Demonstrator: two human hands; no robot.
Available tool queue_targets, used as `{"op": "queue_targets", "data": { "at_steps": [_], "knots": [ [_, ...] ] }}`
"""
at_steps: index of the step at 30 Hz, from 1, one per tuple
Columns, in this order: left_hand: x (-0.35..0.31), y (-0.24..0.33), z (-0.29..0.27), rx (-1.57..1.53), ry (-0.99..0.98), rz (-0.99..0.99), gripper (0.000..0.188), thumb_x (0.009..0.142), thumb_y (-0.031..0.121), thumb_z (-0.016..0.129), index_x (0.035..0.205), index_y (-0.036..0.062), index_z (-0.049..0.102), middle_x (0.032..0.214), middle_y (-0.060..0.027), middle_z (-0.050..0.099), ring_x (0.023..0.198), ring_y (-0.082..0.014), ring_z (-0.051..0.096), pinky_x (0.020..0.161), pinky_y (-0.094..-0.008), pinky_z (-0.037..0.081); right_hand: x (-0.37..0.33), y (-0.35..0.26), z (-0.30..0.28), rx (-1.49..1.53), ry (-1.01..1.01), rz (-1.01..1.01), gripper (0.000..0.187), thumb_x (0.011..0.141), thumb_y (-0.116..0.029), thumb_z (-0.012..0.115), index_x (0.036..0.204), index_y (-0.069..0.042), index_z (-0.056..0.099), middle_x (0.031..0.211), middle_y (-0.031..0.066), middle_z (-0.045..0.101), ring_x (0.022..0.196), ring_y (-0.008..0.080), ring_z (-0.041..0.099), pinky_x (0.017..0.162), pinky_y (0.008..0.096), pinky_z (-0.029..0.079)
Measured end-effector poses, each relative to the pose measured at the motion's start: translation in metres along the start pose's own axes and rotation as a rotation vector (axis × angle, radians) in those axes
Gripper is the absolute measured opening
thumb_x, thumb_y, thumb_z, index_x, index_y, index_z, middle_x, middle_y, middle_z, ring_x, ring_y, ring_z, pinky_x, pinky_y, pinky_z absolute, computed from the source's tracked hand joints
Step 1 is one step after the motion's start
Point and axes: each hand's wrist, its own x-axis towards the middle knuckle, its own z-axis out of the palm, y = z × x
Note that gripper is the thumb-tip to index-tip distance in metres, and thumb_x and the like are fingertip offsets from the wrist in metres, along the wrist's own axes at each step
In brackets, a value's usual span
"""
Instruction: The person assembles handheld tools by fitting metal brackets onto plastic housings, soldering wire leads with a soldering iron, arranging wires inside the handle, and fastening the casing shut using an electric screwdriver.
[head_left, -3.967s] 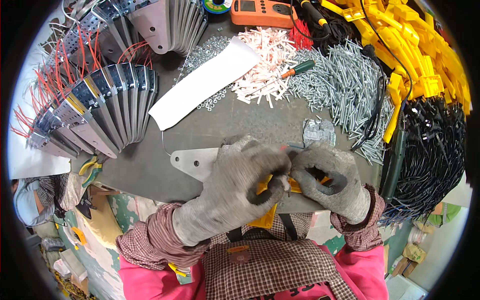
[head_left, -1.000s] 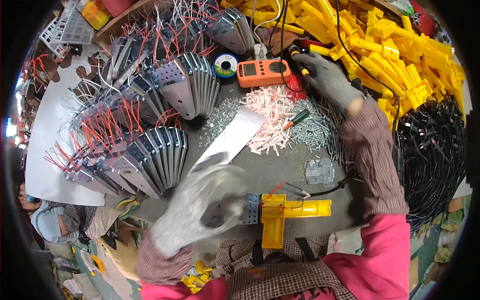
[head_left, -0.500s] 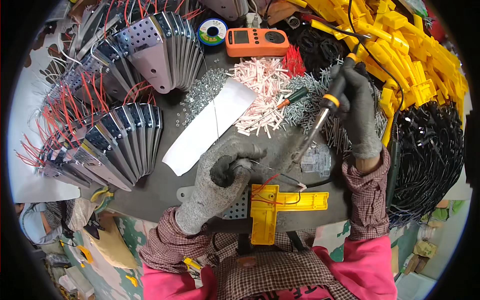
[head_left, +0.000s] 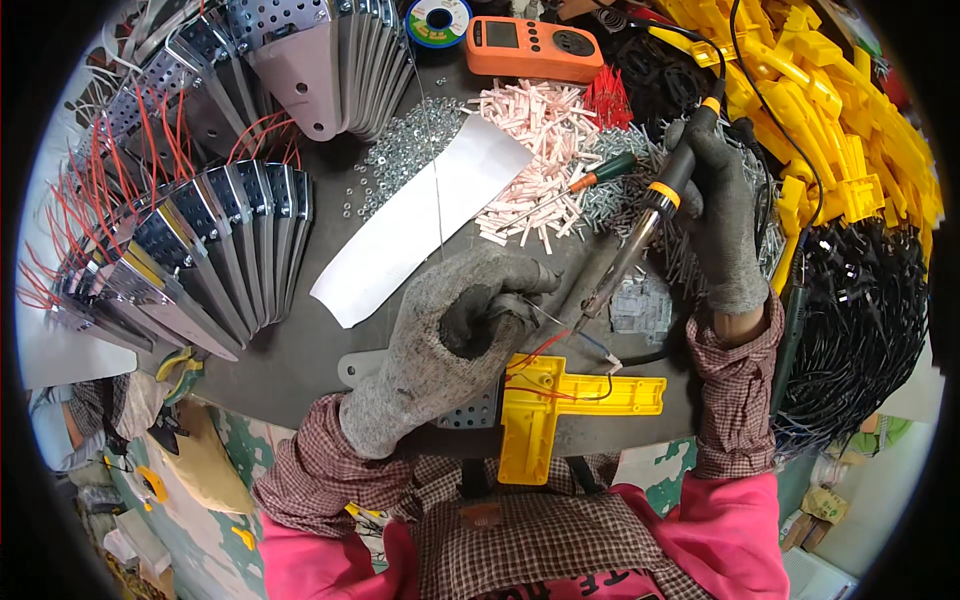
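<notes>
My gloved left hand (head_left: 435,325) pinches thin solder wire (head_left: 437,190), which runs down from a solder spool (head_left: 438,20) at the top. A short end of it sticks out past the fingertips. In my gloved right hand (head_left: 724,210) is a soldering iron (head_left: 633,250), slanting down to the left. Its tip meets or nearly meets the solder end and the ends of a red wire (head_left: 541,350) and a dark wire (head_left: 594,343). Just below lies a yellow T-shaped plastic housing (head_left: 530,425) with the wires lying over it. A perforated metal plate (head_left: 470,412) is partly under my left wrist.
Metal brackets with red wires (head_left: 230,250) fan out at left. White paper (head_left: 420,225), pink tubes (head_left: 530,120), screws (head_left: 610,200), a screwdriver (head_left: 605,170) and an orange meter (head_left: 533,48) lie ahead. Yellow plastic parts (head_left: 820,120) and black cables (head_left: 855,330) are heaped at right.
The whole view has shifted slightly. The solder end and the wire ends have come up close to the iron's tip. Both hands keep their holds.
</notes>
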Motion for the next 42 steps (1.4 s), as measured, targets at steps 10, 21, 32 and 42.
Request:
{"op": "queue_targets", "data": {
  "at_steps": [10,21,32,42],
  "knots": [
    [0.002,-0.023,0.009,-0.016,0.082,0.197,0.023,0.089,-0.001,0.058,0.111,-0.0006,0.065,0.098,-0.0126,0.066,0.087,-0.0201,0.065,0.077,-0.0299,0.052,0.002,0.000,-0.001,0.008,-0.007,-0.035,0.031,0.099,-0.036,0.048,0.106,-0.008,0.059,0.055,-0.0076,0.036,0.046,0.0036,0.031,0.044,0.0200,0.022],
    [0.003,-0.006,0.002,0.020,0.005,0.109,0.027,0.090,-0.006,0.057,0.115,0.0002,0.064,0.104,-0.0090,0.064,0.085,-0.0108,0.061,0.068,-0.0227,0.049,-0.004,-0.006,0.003,0.032,-0.015,-0.025,0.032,0.099,-0.036,0.050,0.107,-0.007,0.059,0.057,-0.0074,0.038,0.047,0.0032,0.031,0.045,0.0192,0.023],
    [0.002,-0.007,0.010,-0.051,0.046,0.035,0.020,0.090,0.000,0.059,0.110,0.0015,0.066,0.103,-0.0122,0.067,0.089,-0.0212,0.067,0.075,-0.0296,0.054,-0.005,-0.008,0.007,-0.030,0.088,-0.019,0.032,0.098,-0.037,0.050,0.106,-0.008,0.060,0.056,-0.0071,0.038,0.047,0.0033,0.032,0.045,0.0203,0.022],
    [0.017,0.040,-0.018,0.111,0.116,0.352,0.019,0.096,0.013,0.057,0.111,0.0018,0.059,0.093,-0.0046,0.056,0.083,-0.0101,0.056,0.072,-0.0236,0.047,0.006,-0.028,-0.031,0.205,0.107,-0.201,0.035,0.100,-0.037,0.047,0.103,-0.005,0.062,0.054,-0.0085,0.033,0.045,0.0047,0.030,0.044,0.0206,0.023]
  ]
}}
